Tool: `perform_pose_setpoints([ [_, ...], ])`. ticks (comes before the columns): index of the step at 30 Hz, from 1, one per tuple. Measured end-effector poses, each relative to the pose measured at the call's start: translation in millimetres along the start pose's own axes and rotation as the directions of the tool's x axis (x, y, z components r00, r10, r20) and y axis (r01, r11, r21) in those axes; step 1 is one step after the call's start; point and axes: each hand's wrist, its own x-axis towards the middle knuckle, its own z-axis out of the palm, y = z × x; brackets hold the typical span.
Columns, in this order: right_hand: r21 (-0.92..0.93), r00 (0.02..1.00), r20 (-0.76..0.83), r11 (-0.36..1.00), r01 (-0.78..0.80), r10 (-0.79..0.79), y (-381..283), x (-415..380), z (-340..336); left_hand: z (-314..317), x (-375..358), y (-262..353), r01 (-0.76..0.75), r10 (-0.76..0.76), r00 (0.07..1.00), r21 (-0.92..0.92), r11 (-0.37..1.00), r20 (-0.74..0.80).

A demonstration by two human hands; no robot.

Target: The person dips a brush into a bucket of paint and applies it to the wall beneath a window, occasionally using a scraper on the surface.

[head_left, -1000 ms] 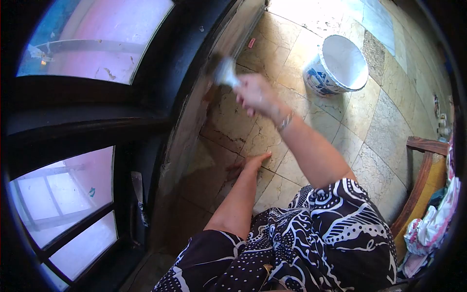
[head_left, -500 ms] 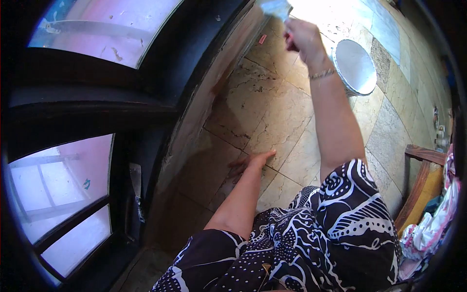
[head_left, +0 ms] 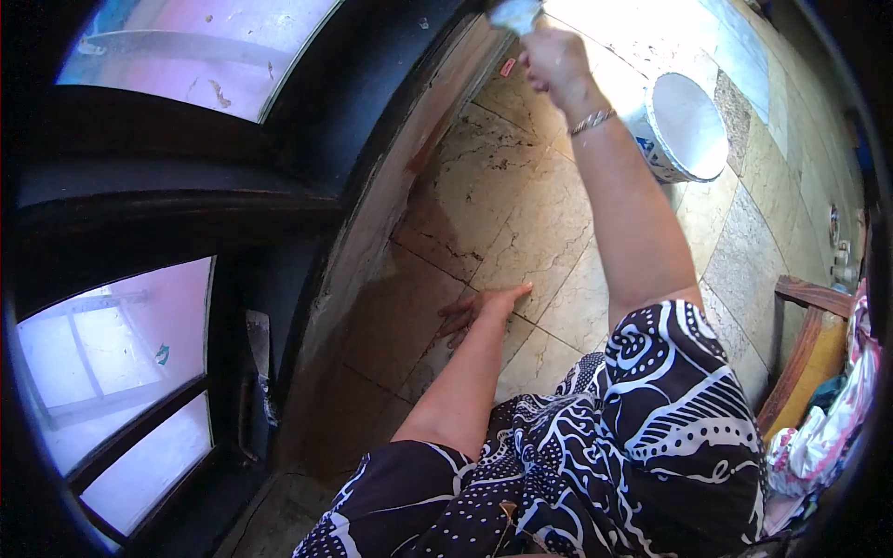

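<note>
At the top of the view, my right hand (head_left: 561,73) is closed round the handle of a scraper (head_left: 514,13) with a broad, flared, pale blade. The blade is up by the foot of the wall, beside the dark frame, and its far end is partly cut off by the view's edge. A bracelet circles the right wrist. My left hand (head_left: 484,307) rests on the tiled floor with its fingers spread and holds nothing. To the right of my right forearm stands a white bucket (head_left: 690,126), its pale inside facing me.
Dark frames with glass panes (head_left: 121,335) fill the left side. A putty knife (head_left: 259,346) lies on the lower frame. A small red piece (head_left: 508,67) is on the floor near the wall base. At right stands a wooden chair (head_left: 791,363) with bunched cloth (head_left: 828,432).
My right hand and the scraper have moved a little left toward the frame. More of the bucket's side shows now. My left hand has stayed in place on the floor.
</note>
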Motion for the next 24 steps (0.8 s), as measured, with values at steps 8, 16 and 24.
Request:
perform_pose_setpoints([
  [8,0.036,0.972,0.209,0.994,0.106,-0.112,21,-142,36,-26,-70,12,0.037,-0.031,0.961,0.017,0.999,-0.273],
  [16,0.232,0.996,0.064,0.970,-0.069,0.055,2,-101,-6,3,20,-10,-0.268,0.322,0.910,-0.220,0.938,0.263],
  [24,0.112,0.996,-0.010,0.990,0.089,-0.089,12,-54,23,-10,-25,5,0.016,-0.024,0.984,-0.049,0.999,-0.178],
])
